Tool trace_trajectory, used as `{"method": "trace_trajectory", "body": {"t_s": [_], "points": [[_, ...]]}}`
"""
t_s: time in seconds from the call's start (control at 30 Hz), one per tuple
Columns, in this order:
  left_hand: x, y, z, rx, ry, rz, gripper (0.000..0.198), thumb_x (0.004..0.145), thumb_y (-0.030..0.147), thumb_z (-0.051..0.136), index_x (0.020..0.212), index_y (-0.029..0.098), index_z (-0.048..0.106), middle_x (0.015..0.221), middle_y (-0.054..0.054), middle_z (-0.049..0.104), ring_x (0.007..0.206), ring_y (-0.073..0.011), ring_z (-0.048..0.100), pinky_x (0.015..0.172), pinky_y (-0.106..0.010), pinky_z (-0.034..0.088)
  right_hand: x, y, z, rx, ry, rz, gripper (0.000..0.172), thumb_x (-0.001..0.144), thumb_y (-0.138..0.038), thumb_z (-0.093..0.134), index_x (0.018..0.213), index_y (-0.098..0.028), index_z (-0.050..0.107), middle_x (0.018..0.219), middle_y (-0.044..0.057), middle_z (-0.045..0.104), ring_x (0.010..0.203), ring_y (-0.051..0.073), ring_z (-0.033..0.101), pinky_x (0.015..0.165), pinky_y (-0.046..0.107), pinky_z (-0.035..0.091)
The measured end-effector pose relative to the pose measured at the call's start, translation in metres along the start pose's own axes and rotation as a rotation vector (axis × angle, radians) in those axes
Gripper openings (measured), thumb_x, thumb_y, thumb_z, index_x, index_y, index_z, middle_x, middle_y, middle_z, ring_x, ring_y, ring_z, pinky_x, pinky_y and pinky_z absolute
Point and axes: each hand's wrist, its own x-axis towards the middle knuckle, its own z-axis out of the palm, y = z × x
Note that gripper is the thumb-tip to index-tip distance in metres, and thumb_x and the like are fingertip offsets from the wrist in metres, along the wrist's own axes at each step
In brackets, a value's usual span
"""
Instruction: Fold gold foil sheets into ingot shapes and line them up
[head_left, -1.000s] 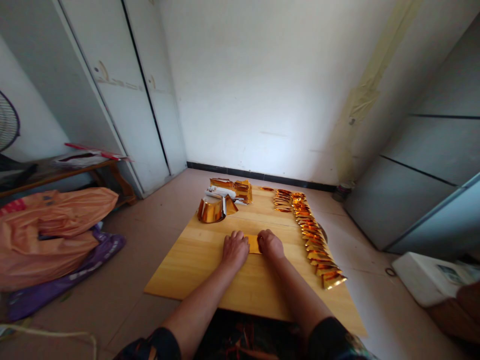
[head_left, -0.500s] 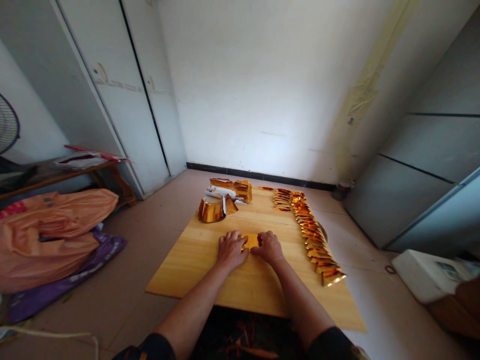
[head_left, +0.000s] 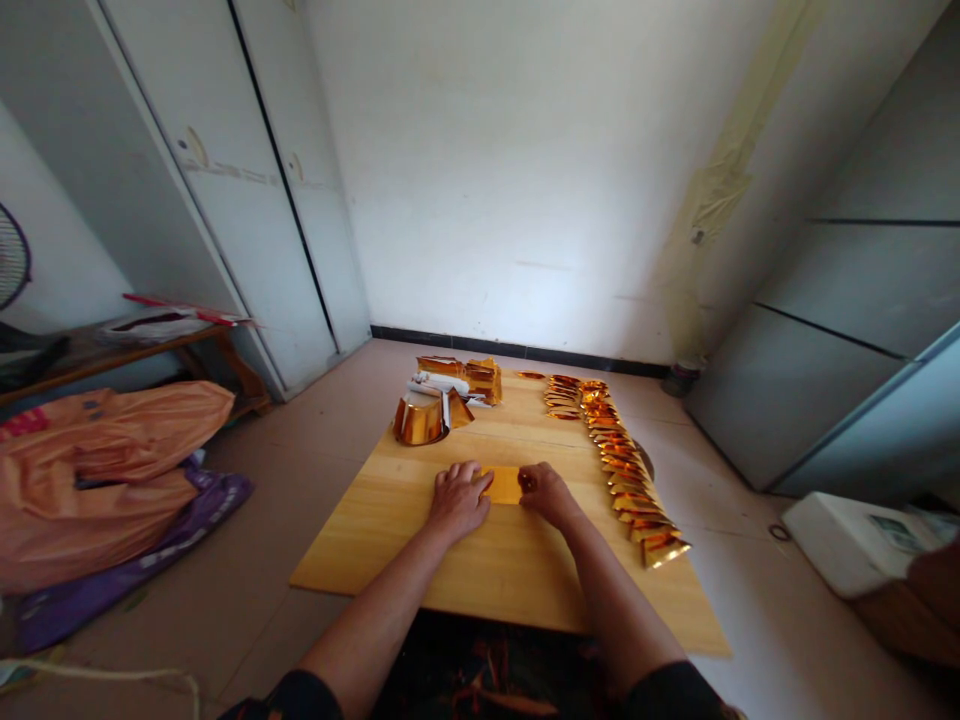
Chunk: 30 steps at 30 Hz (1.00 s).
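Note:
A small rectangle of gold foil paper (head_left: 505, 486) lies on the wooden board between my hands. My left hand (head_left: 459, 500) is at its left end, palm down, with fingers and thumb closed on the edge. At the right end my right hand (head_left: 546, 494) pinches the paper, its fingers curled in. The ends of the paper are hidden beneath the fingers. To the right, a long overlapping row of folded gold foil pieces (head_left: 630, 490) runs along the board. A shorter group of folded pieces (head_left: 562, 397) lies at the back.
On the back left of the wooden board (head_left: 375, 550) stand a curved gold foil stack (head_left: 420, 418) and more foil sheets (head_left: 484, 380) with white wrapping. An orange bag (head_left: 112, 470) and a purple bag (head_left: 135, 560) lie on the floor at left. A white box (head_left: 847, 540) sits at right.
My right hand has moved a little to the right, and my left slightly to the left. More of the gold foil paper shows between them.

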Motion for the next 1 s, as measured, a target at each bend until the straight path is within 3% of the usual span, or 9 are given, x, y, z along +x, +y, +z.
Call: {"method": "trace_trajectory", "body": {"t_s": [0.17,0.33,0.4,0.53,0.63,0.83,1.0], "points": [[0.001,-0.009,0.0,0.028,-0.051,0.068,0.045,0.085,0.025,0.044,0.127,0.038,0.048,0.134,-0.002,0.046,0.118,-0.0233,0.04,0.095,-0.04,0.03,-0.003,0.011,-0.002,0.059,0.034,-0.046,0.024,0.082,-0.014,0.05,0.098,-0.02,0.067,0.097,0.004,0.066,0.083,0.013,0.06,0.074,0.02,0.044],[0.001,-0.011,-0.006,0.021,-0.089,0.078,0.048,0.083,0.02,0.043,0.127,0.038,0.049,0.135,0.0,0.046,0.118,-0.0225,0.04,0.096,-0.039,0.03,-0.006,0.012,-0.005,0.015,-0.025,-0.236,0.022,0.081,-0.01,0.048,0.078,-0.02,0.067,0.088,0.002,0.065,0.088,0.013,0.057,0.08,0.021,0.042],[0.001,-0.01,-0.009,0.011,-0.088,0.084,0.046,0.082,0.025,0.046,0.126,0.038,0.049,0.134,-0.001,0.046,0.118,-0.0231,0.04,0.096,-0.039,0.03,-0.007,0.012,-0.006,-0.002,-0.05,-0.267,0.022,0.078,-0.006,0.049,0.072,-0.019,0.065,0.086,0.002,0.063,0.087,0.013,0.055,0.08,0.021,0.04],[0.001,-0.01,-0.013,-0.029,-0.08,0.097,0.054,0.074,0.049,0.06,0.126,0.035,0.051,0.132,-0.004,0.047,0.12,-0.0262,0.039,0.097,-0.04,0.031,-0.007,0.013,-0.006,-0.04,-0.068,-0.296,0.003,0.071,-0.015,0.062,0.071,-0.017,0.063,0.087,0.002,0.059,0.083,0.014,0.052,0.076,0.021,0.039],[0.004,-0.011,-0.012,-0.046,-0.074,0.081,0.052,0.073,0.052,0.062,0.121,0.035,0.055,0.13,-0.003,0.048,0.119,-0.0259,0.039,0.097,-0.039,0.031,-0.006,0.017,-0.007,-0.05,-0.07,-0.361,0.002,0.074,-0.017,0.063,0.076,-0.017,0.063,0.089,0.003,0.058,0.084,0.014,0.051,0.076,0.021,0.038],[0.01,-0.014,-0.008,-0.035,-0.033,0.13,0.039,0.076,0.047,0.062,0.113,0.033,0.061,0.124,-0.002,0.051,0.115,-0.0236,0.043,0.093,-0.038,0.035,-0.006,0.025,-0.006,-0.13,-0.033,-0.51,0.014,0.087,-0.023,0.053,0.09,-0.018,0.065,0.093,0.005,0.059,0.091,0.015,0.051,0.084,0.025,0.038],[0.013,-0.016,-0.003,-0.055,0.034,0.139,0.028,0.086,0.044,0.05,0.108,0.033,0.064,0.12,-0.002,0.055,0.111,-0.0212,0.046,0.09,-0.036,0.036,-0.004,0.024,-0.003,-0.185,-0.033,-0.494,0.029,0.096,-0.026,0.038,0.09,-0.019,0.066,0.091,0.005,0.061,0.09,0.015,0.053,0.088,0.027,0.037]]}}
